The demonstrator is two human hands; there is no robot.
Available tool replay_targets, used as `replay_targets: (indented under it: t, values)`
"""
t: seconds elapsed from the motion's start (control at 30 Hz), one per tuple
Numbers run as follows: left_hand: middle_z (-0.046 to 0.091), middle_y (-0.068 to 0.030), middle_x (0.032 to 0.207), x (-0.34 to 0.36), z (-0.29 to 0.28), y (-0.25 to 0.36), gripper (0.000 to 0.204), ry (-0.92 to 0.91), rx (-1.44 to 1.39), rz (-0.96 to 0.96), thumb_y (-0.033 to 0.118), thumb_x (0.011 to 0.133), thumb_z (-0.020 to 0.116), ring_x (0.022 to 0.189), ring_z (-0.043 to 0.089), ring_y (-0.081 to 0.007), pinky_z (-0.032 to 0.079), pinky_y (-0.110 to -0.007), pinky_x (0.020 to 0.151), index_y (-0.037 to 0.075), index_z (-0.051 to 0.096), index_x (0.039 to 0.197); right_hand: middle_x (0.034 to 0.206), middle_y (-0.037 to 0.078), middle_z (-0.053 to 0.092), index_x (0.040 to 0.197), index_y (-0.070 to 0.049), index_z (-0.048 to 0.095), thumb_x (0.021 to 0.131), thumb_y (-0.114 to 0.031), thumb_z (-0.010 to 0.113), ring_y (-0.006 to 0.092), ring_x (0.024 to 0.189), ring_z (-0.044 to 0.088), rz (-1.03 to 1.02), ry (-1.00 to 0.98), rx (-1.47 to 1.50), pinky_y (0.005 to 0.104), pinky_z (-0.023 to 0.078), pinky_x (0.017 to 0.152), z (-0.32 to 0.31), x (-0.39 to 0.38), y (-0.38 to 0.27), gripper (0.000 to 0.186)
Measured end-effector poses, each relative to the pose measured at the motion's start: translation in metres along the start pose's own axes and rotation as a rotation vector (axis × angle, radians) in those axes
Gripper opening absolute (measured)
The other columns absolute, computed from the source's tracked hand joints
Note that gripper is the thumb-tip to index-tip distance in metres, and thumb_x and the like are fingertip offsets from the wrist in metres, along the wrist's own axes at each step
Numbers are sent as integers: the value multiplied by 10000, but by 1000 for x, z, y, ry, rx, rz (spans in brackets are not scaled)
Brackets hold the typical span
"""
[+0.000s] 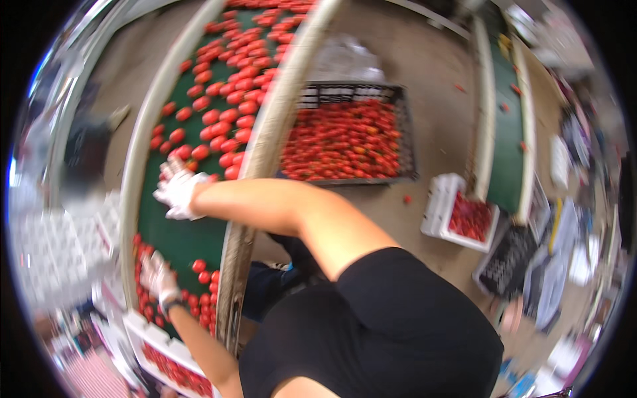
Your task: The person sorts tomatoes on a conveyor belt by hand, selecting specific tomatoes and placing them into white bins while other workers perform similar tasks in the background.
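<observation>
Many red plum-shaped cherry tomatoes (229, 116) lie on a green conveyor belt (179, 232). My right hand (178, 189), in a thin whitish glove, reaches across the belt with its fingers stretched out. Its fingertips are at the near edge of the spread tomatoes. Closer to me, my left hand (158, 275), also gloved and with a dark band at the wrist, lies with fingers apart beside a row of tomatoes (138, 255) along the belt's left rail. More tomatoes (206, 302) gather by the right rail near this end. Neither hand visibly grips a tomato.
Right of the belt's pale rail (269, 126), a black crate (406, 132) full of tomatoes stands low. A white box (434, 212) of tomatoes sits by a second green conveyor (505, 142). Another white box (142, 331) with tomatoes is at the belt's near end. White trays (60, 252) are stacked at left.
</observation>
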State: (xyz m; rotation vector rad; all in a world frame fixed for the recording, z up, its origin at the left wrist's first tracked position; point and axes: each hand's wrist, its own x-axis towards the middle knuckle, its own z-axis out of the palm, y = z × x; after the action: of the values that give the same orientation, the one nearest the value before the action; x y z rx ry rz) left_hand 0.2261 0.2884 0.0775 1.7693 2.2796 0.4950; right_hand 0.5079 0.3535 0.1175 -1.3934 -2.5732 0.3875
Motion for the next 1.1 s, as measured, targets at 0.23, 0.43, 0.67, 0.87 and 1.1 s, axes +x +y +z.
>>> replay_targets:
  t: [0.23,0.43,0.67,0.87,1.1]
  values:
    - [370,-95,1422,-79,-24,87,534,-249,93,181,473,928,398,1347,231,-369,97,-555,1075,201,370,1387,1167,157,565,1220,-138,556,911,-344,485,357,1211,423,-436,-199,446,491,283,1026,-35,-37,-6,377]
    - [430,-155,1359,-121,-43,34,446,169,-57,40,238,883,580,1301,334,-323,242,-372,1083,85,490,1293,1282,146,486,1269,-114,500,882,-326,536,393,1182,417,72,277,-74,424,349,995,-49,-72,81,443]
    - [421,-120,1372,-147,-55,26,388,49,-658,-108,160,928,517,1315,339,-223,258,-319,1083,58,477,1300,1362,113,437,1302,-79,473,918,-222,544,217,1279,383,78,-21,682,316,304,1054,-79,-79,70,416]
    - [417,-212,1330,-175,-65,13,518,5,-612,-522,300,930,502,1244,416,-259,310,-309,1037,28,383,1354,1227,117,498,1360,-120,401,908,-501,454,221,1090,504,659,-365,754,346,473,848,-102,-74,91,593]
    - [306,-79,1385,-154,-75,7,514,-306,-1446,-492,262,956,454,1062,527,-259,474,-414,863,78,270,1399,1205,142,459,1416,-213,301,908,-513,444,265,1001,534,547,-736,1238,444,497,785,-79,-50,47,607]
